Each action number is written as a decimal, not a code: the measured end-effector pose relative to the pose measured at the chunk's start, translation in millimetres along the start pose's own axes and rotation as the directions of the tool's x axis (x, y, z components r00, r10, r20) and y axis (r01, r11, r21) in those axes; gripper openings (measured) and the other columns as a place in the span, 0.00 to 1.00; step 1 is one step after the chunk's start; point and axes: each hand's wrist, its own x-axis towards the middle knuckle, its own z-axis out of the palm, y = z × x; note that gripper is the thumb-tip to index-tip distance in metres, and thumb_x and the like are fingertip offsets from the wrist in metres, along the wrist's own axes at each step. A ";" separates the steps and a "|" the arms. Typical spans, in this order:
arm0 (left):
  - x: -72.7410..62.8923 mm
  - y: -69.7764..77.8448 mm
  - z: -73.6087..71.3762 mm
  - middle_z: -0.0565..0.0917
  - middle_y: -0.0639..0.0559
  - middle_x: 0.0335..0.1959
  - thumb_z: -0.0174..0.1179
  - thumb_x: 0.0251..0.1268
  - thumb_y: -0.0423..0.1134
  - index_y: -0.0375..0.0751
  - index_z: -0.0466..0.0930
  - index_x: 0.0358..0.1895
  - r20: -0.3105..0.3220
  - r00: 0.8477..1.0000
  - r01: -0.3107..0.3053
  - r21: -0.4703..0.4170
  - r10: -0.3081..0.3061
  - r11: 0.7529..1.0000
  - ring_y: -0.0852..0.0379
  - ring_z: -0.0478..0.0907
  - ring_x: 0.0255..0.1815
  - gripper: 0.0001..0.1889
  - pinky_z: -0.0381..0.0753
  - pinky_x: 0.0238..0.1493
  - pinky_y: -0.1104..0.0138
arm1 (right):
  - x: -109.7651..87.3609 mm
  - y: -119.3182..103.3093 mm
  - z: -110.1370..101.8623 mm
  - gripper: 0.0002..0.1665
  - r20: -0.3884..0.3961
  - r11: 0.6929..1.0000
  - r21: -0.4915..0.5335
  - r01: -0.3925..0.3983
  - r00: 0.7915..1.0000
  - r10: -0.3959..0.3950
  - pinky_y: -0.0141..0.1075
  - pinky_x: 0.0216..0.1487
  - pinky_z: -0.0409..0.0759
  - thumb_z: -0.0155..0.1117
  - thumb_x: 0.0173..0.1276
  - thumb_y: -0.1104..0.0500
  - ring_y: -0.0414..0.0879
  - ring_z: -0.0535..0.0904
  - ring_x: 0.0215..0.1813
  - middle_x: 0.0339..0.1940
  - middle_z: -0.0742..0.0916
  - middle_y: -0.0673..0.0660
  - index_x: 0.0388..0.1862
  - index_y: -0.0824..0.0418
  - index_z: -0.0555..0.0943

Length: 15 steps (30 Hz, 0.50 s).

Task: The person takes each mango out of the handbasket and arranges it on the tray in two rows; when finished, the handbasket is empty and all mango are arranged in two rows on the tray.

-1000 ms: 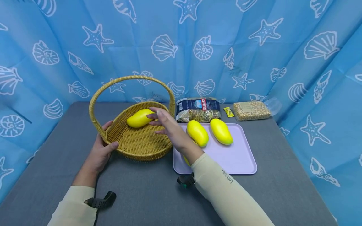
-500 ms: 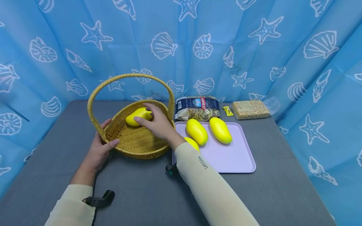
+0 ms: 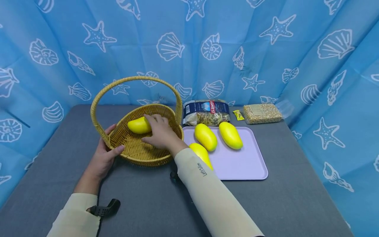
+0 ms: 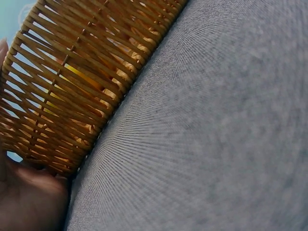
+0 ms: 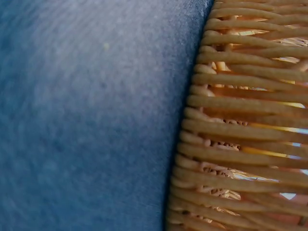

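A wicker basket (image 3: 139,151) with a tall arched handle stands on the left of the table. My left hand (image 3: 102,156) holds its left side, thumb over the rim. Inside lies a yellow mango (image 3: 137,125), and my right hand (image 3: 161,133) reaches in and touches its right end. The right thumb sits apart from the fruit on the near side; some fingers are hidden behind the hand. In the left wrist view, yellow shows through the weave (image 4: 82,72) beside the left hand (image 4: 33,197). The right wrist view shows just basket wall (image 5: 250,134) and cloth.
A lilac tray (image 3: 245,164) right of the basket bears three mangoes (image 3: 231,135), one partly behind the right sleeve (image 3: 204,177). Behind it lie a pasta bag (image 3: 206,113), a small yellow packet (image 3: 238,115) and a bag of grains (image 3: 262,114). A blue curtain (image 3: 189,72) hangs beyond.
My right hand has moved left and down into the basket, onto the mango. The mango has shifted slightly left. My left hand keeps its hold on the basket.
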 end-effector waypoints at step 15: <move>-1.0 -1.5 -0.6 0.59 0.37 0.80 0.56 0.81 0.21 0.48 0.48 0.89 0.005 1.000 0.001 -0.006 -0.001 1.000 0.51 0.70 0.71 0.43 0.80 0.60 0.68 | -2.0 -2.9 2.5 0.34 0.031 0.993 -0.071 0.092 0.995 -0.090 0.38 0.63 0.75 0.79 0.75 0.49 0.43 0.77 0.59 0.65 0.81 0.53 0.75 0.56 0.78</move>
